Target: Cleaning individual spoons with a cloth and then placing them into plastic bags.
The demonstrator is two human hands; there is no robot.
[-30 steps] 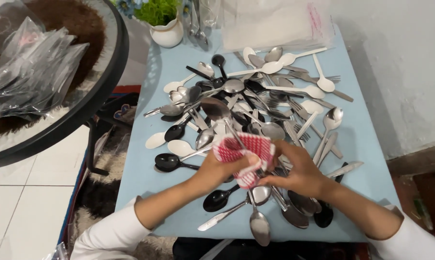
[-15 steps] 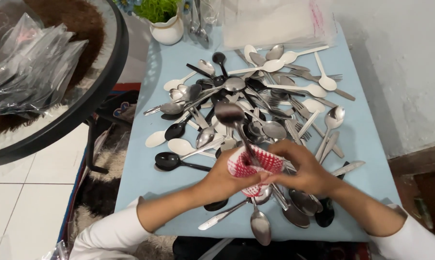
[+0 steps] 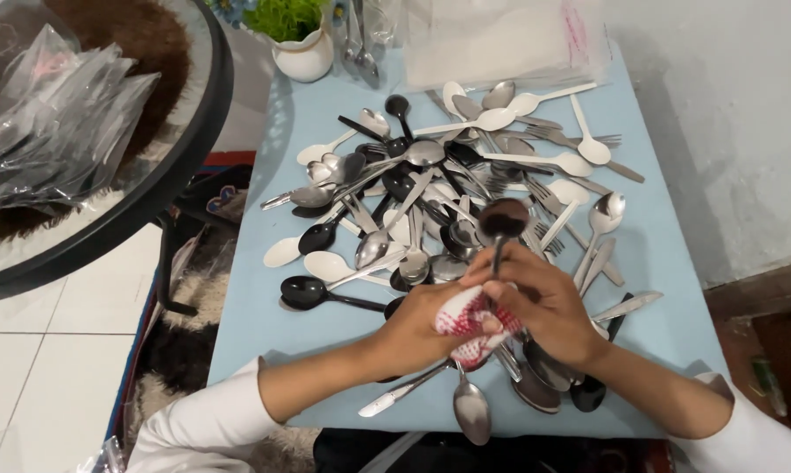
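My left hand (image 3: 420, 326) clutches a red and white checked cloth (image 3: 470, 326) bunched around the handle of a metal spoon (image 3: 502, 219). My right hand (image 3: 544, 307) grips the same spoon's handle from the other side, fingers pressed against the cloth. The spoon stands nearly upright, its bowl lifted above a big pile of cutlery (image 3: 452, 188): metal, black plastic and white plastic spoons and forks. Both hands hover over the near part of a light blue table (image 3: 273, 315).
A white pot with a green plant (image 3: 301, 48) and a clear plastic bag (image 3: 492, 39) stand at the table's far end. A round glass table (image 3: 106, 201) with plastic bags (image 3: 58, 123) lies to the left. A white wall (image 3: 728, 114) runs along the right.
The cloth was spread over the pile with both hands on it; now it is bunched around one spoon, which has been raised upright out of the pile.
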